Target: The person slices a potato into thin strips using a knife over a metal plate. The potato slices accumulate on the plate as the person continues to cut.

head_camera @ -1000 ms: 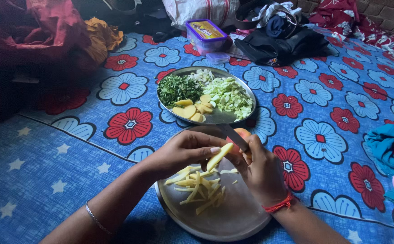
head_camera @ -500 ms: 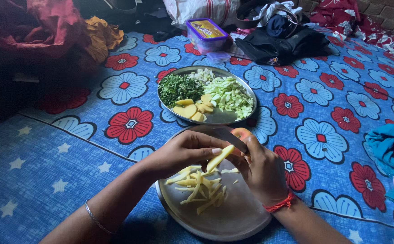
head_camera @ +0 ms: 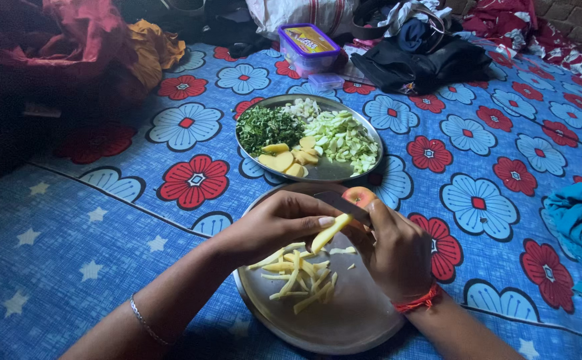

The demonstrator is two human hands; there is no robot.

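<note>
From the head camera, the left hand is pinching a pale yellow potato slice between thumb and fingertips, tilting it above the near steel plate. The right hand is closing around a knife, its blade lying just above the slice. Thin yellow sticks are lying on that plate. A reddish fruit is peeking out behind the right hand. Beyond, a second plate is holding chopped greens, slices and pale cubes.

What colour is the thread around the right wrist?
Red-orange thread, seen in the head view, just behind the right hand.
</note>
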